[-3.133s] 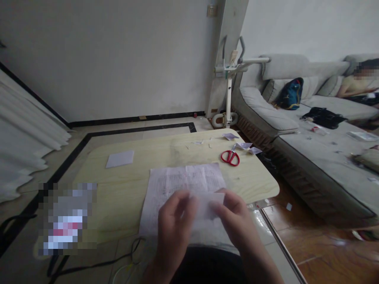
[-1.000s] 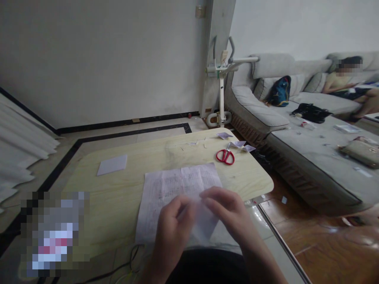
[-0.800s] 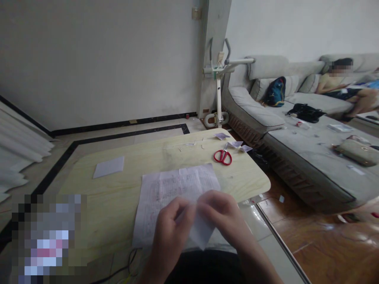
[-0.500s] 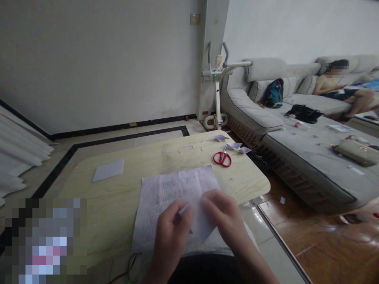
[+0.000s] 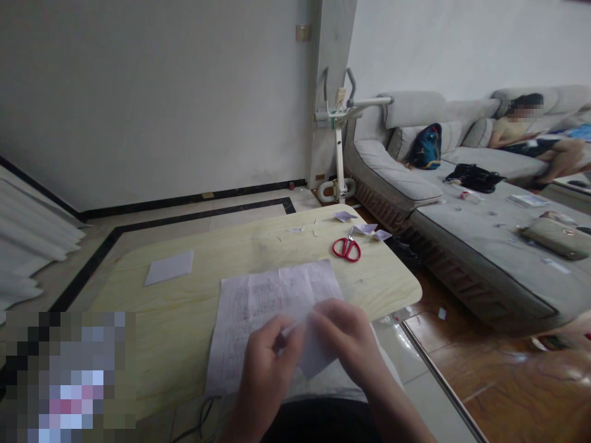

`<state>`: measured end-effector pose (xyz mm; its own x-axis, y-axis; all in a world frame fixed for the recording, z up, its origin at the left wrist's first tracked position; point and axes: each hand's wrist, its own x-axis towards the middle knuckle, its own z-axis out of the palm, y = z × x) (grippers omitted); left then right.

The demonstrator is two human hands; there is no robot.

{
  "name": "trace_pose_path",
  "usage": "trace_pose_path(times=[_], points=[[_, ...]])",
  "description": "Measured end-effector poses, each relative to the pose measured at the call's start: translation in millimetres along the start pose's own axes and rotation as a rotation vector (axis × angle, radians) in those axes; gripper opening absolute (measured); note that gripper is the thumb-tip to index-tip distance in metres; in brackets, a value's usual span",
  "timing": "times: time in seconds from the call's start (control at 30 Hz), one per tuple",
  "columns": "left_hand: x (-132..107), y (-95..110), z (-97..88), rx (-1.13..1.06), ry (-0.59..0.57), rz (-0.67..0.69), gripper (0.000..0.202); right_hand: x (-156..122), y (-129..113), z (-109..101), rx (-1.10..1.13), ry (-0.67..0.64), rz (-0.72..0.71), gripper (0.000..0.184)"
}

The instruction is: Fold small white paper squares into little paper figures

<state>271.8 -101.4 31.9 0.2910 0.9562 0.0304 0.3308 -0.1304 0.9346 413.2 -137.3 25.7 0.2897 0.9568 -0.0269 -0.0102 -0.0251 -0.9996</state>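
Between my two hands is a small piece of white paper (image 5: pixel 317 352), raised over the near edge of the table. My left hand (image 5: pixel 272 347) pinches its left side, and my right hand (image 5: pixel 344 329) grips its right side with the fingers closed; some fingertips are hidden behind it. Beneath them a large written sheet (image 5: pixel 258 307) with creases lies flat. Past my right hand rest red-handled scissors (image 5: pixel 346 248), beside small folded paper pieces (image 5: pixel 364 229). A white paper stack or pad (image 5: pixel 169 268) lies toward the table's left.
The light wooden table (image 5: pixel 138 332) has a rounded right corner. Paper scraps (image 5: pixel 295 230) lie along its far side. A grey sofa (image 5: pixel 498 246) with bags stands to the right, and a person (image 5: pixel 521 132) sits on it. An exercise machine (image 5: pixel 339 147) stands behind the table.
The small paper has shifted slightly and turned between my fingers. Both hands have drawn a little closer together and keep their hold. Everything else stays in place.
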Motion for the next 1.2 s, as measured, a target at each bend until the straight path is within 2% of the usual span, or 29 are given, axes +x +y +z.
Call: trace_pose_path(times=[0.17,0.33,0.5,0.73,0.87,1.03,1.2], points=[[0,1,1.2,-0.002,0.078,-0.026,0.029,-1,-1,0,-0.022,0.011,-0.012,0.028],[1,2,0.6,-0.023,0.021,-0.049,0.028,-1,-4,-1,-0.054,0.024,-0.025,0.026],[0,2,1.2,-0.032,0.066,-0.064,0.024,0,-4,-1,-0.048,0.022,-0.021,0.026],[2,-6,-0.4,-0.127,0.031,-0.095,0.025,-2,3,1,0.019,0.079,-0.02,0.028],[4,-10,-4.1,-0.17,0.026,-0.064,0.024,-3,6,-1,0.047,0.123,-0.046,0.027],[5,-9,-6.9,-0.102,0.039,-0.01,0.021,-4,7,0,0.031,0.18,-0.118,0.022],[3,-2,-6.3,-0.124,0.124,-0.005,0.02,-6,8,4,-0.059,0.232,-0.25,0.019]])
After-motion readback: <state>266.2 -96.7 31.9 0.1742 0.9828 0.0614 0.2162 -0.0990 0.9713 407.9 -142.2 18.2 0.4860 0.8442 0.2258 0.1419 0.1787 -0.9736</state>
